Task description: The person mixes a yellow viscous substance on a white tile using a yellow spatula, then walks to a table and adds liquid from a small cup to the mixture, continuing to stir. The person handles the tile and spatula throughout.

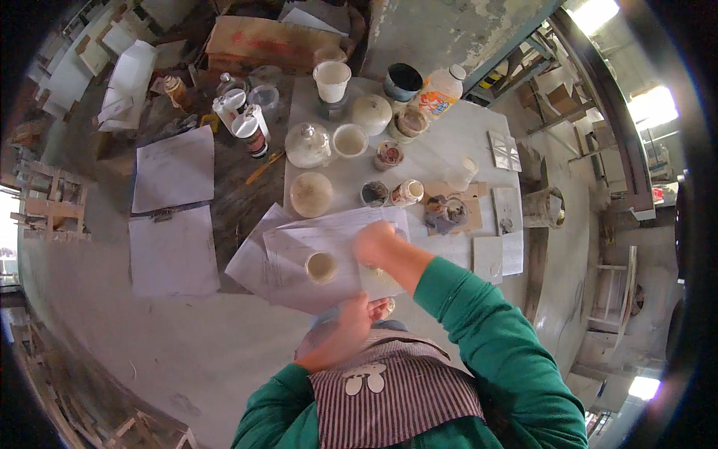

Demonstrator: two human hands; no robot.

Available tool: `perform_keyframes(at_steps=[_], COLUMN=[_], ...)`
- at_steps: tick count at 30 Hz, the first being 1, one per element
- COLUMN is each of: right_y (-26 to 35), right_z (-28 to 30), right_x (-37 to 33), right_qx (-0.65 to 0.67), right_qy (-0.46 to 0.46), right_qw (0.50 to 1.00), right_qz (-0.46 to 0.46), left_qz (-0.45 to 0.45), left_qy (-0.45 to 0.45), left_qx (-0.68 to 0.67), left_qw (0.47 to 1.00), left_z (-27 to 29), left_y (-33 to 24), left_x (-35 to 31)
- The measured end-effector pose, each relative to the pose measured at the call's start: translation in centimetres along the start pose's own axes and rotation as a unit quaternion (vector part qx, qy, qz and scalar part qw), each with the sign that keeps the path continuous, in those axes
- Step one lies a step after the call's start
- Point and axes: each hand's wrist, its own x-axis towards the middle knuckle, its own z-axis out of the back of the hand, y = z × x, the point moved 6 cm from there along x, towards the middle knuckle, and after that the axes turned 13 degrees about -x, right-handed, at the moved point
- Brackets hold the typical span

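Note:
My right hand (376,243) is curled into a closed grip over the white papers (288,290) at the table's near edge. Whatever it holds is hidden beneath the fingers. Just below it a pale squarish piece (379,283) shows in part. My left hand (353,317) is in front of the table edge, near that piece, its fingers bent and slightly blurred; I cannot make out what is in them. Left of my right hand, a small cup of cream-coloured material (321,267) stands on the papers.
Behind the papers stand a round lidded tub (311,194), a white-coated jar (307,145), several cups and a plastic bottle (441,91). Flat tiles (487,259) line the right edge. On the dark left side are spray cans (249,133), a yellow-handled tool (265,168) and paper sheets (173,168).

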Motion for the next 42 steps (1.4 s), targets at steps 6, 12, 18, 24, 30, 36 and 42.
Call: perform_keyframes(at_steps=[6, 12, 18, 24, 30, 36, 42], right_y=[4.9, 1.9, -2.8, -1.0, -0.3, -1.1, -1.7], right_z=[-2.0, -3.6, -8.7, -12.3, -10.9, -9.8, -10.8], right_x=[-1.1, -7.6, -12.0, -12.0, -11.7, -12.1, -13.1], right_qx=[-0.003, 0.070, 0.313, 0.340, 0.381, 0.357, 0.402], right_qy=[-0.009, -0.078, -0.240, -0.156, -0.139, -0.218, -0.294], right_qw=[1.000, 0.994, 0.904, 0.904, 0.903, 0.886, 0.842], right_qz=[-0.003, -0.011, -0.168, -0.206, -0.144, -0.201, -0.208], left_qz=[-0.029, -0.021, 0.017, 0.011, 0.000, 0.013, 0.007], left_qy=[0.007, 0.033, 0.039, 0.058, 0.041, 0.009, 0.025], left_qx=[0.015, 0.025, 0.008, 0.028, 0.009, 0.018, 0.011], left_qw=[0.999, 0.999, 0.999, 0.998, 0.999, 1.000, 1.000], left_z=[0.2, 0.3, -0.4, -1.2, -1.6, -1.1, -1.8], left_y=[0.0, -0.1, 0.0, -0.4, -0.5, -0.4, -0.7], left_x=[0.7, 1.0, -0.2, -1.2, -1.4, -1.0, -2.0])
